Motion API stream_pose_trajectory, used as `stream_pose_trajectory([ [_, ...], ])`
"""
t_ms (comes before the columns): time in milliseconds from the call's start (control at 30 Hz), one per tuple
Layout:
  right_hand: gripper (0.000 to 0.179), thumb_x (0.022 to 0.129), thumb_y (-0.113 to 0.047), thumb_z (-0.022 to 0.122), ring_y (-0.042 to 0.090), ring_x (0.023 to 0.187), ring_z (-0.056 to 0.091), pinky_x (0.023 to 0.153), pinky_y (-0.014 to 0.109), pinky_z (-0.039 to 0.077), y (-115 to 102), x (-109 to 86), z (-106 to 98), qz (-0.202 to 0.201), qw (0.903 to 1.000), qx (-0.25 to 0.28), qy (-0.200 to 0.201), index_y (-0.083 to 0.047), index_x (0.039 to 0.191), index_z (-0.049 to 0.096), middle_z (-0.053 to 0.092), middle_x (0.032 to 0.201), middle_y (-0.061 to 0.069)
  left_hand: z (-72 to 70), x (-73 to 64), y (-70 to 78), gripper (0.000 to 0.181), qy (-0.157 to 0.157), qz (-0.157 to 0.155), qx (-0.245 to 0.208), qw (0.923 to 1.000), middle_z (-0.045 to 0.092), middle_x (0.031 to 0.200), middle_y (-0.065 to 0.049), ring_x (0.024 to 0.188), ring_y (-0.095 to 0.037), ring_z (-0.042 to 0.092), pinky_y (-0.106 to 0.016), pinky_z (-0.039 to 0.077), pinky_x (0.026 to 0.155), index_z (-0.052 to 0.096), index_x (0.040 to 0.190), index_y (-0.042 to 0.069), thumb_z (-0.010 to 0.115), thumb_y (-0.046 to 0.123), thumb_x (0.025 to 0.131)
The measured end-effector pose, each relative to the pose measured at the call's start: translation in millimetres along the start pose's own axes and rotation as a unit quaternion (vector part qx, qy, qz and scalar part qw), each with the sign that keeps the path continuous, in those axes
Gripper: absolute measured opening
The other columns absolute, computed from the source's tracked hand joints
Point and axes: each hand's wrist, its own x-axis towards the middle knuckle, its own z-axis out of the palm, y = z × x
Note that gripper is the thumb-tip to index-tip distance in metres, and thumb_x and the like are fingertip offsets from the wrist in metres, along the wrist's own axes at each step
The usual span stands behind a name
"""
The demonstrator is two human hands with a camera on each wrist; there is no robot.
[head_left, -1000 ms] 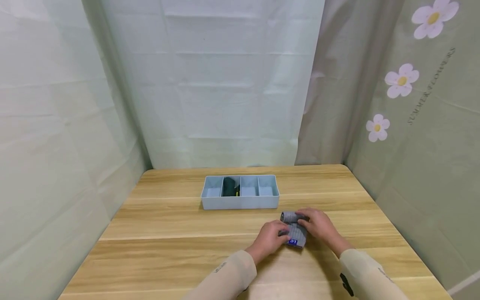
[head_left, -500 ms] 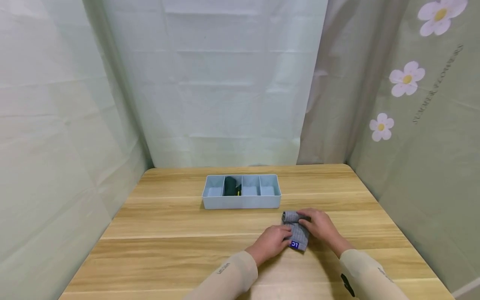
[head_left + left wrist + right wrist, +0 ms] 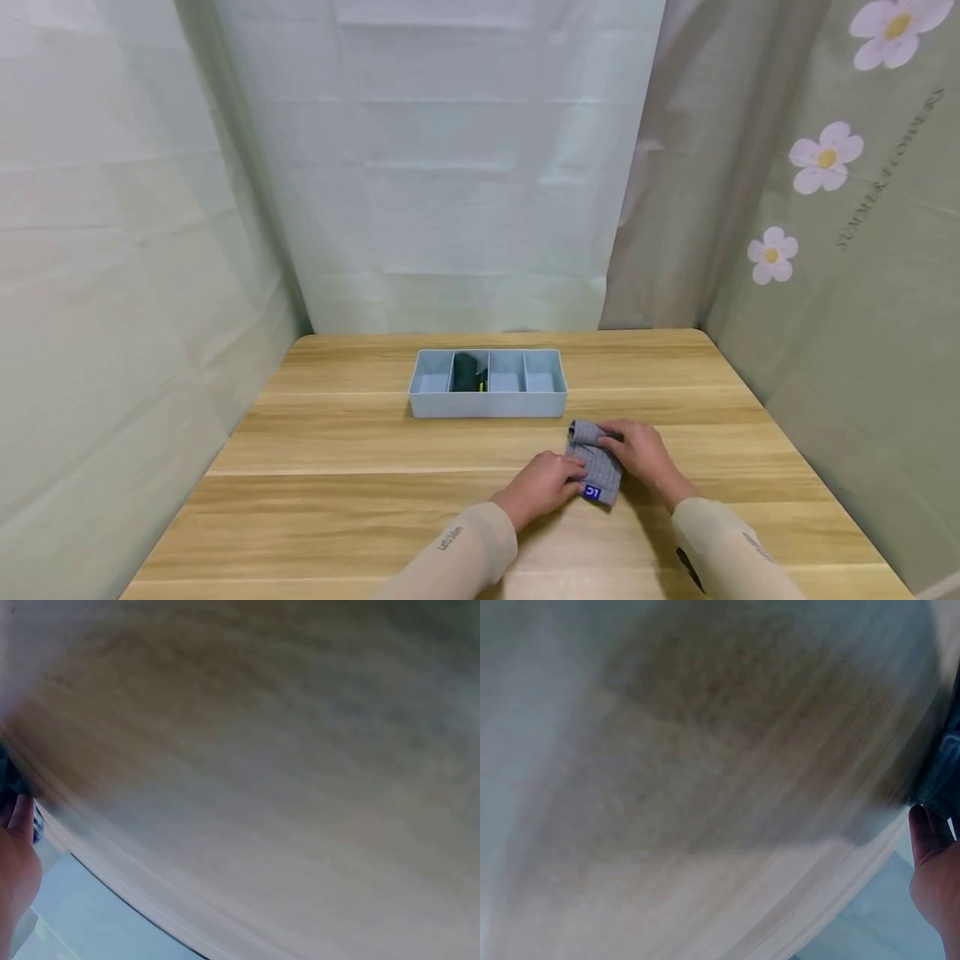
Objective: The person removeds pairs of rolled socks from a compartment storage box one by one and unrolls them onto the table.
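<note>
A grey ribbed sock [image 3: 597, 467] lies on the table in the head view, its far end rolled over and a blue "LC" label at its near end. My left hand [image 3: 546, 482] holds its left edge, fingers on top and thumb near the label. At the far right, my right hand [image 3: 641, 450] pinches the rolled end between thumb and fingers. In the left wrist view only part of the left hand [image 3: 16, 859] shows at the edge. The right wrist view shows the right hand's fingertips [image 3: 922, 821] against the dark-looking sock [image 3: 941, 780].
A pale blue box [image 3: 487, 406] with dividers stands behind the sock. Its second compartment from the left contains a dark green rolled cloth [image 3: 465, 372] with yellow marks beside it. Curtains [image 3: 480, 208] hang behind and beside the wooden table [image 3: 322, 500].
The sock's near part has been spread flatter and its label shows more fully. My left hand has shifted slightly toward the near end, while the right stays at the roll. The head view has turned slightly left.
</note>
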Motion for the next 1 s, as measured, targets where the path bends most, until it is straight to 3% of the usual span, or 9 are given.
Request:
stream_pose_trajectory([
  [300,0.023,0.086,-0.01,0.076,0.035,0.1,0.068,0.088,0.052,0.051,3,7.0,4,-0.009,0.9999,0.002,0.006,-0.001,0.107,0.076,0.073,0.104,0.016,2.6,1.3,-0.6,0.023,0.014,0.003,0.014,0.9998,0.069,0.122,0.0,0.111,-0.008,0.064,-0.023,0.046,0.098,0.076,0.112,0.012,0.066,0.025,0.097],
  [500,0.023,0.088,-0.012,0.075,0.035,0.101,0.067,0.089,0.051,0.05,6,9.6,0,0.009,0.9998,0.013,-0.011,-0.001,0.108,0.076,0.073,0.105,0.015,2.0,2.3,6.2,0.027,-0.013,-0.02,0.003,0.9997,0.066,0.127,-0.004,0.119,-0.013,0.06,-0.025,0.043,0.102,0.071,0.12,0.009,0.065,0.022,0.097],
  [733,0.024,0.09,-0.014,0.073,0.035,0.104,0.066,0.091,0.052,0.049,7,15.0,-5,0.036,0.9983,0.026,-0.038,-0.001,0.11,0.075,0.072,0.107,0.017,-2.6,2.2,9.2,0.032,-0.035,-0.006,0.057,0.9977,0.063,0.133,-0.003,0.121,-0.011,0.059,-0.025,0.045,0.1,0.068,0.128,0.012,0.063,0.025,0.099],
  [1000,0.026,0.09,-0.016,0.074,0.032,0.106,0.064,0.092,0.052,0.049,5,21.5,-7,0.079,0.9939,0.036,-0.068,-0.001,0.111,0.075,0.071,0.111,0.018,-3.5,0.7,-1.5,0.035,-0.031,-0.019,0.013,0.9993,0.06,0.137,0.001,0.121,-0.011,0.058,-0.029,0.044,0.102,0.069,0.128,0.017,0.066,0.032,0.096],
])
